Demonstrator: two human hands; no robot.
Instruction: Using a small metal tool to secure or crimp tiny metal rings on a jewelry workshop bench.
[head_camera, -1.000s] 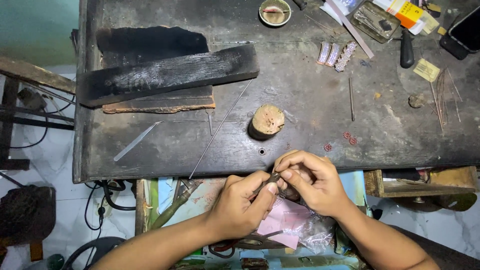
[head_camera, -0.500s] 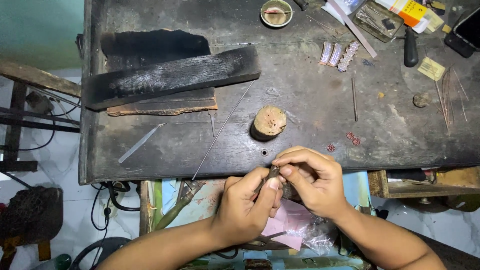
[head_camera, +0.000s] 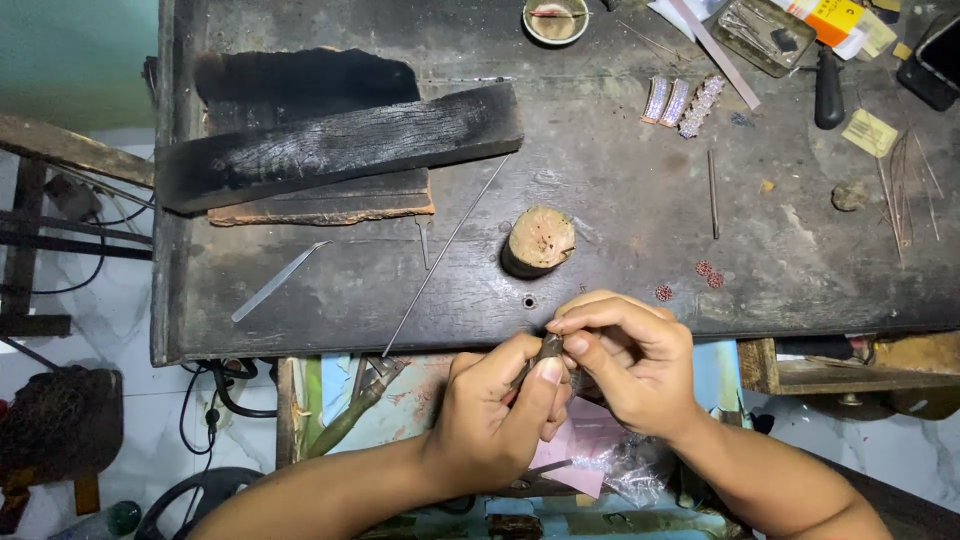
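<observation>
My left hand (head_camera: 495, 410) and my right hand (head_camera: 625, 360) meet just off the near edge of the dark workbench (head_camera: 620, 210). Together they pinch a small dark tool or piece (head_camera: 549, 349) between thumbs and fingertips. What it is exactly stays hidden by the fingers. A small round wooden block (head_camera: 538, 240) with holes in its top stands on the bench right behind my hands. A few tiny red beaded bits (head_camera: 664, 293) lie just right of it.
A charred black wooden plank (head_camera: 340, 145) lies across the left of the bench, a long thin wire (head_camera: 445, 255) and metal tweezers (head_camera: 275, 282) near it. Beaded strips (head_camera: 680, 103), a small bowl (head_camera: 555, 20), a metal tin (head_camera: 760, 32) and thin rods (head_camera: 905, 185) sit at the back right. An open drawer (head_camera: 400, 400) is below.
My hands have stayed locked together on the small piece and shifted slightly; the view moved a little, nothing on the bench changed place.
</observation>
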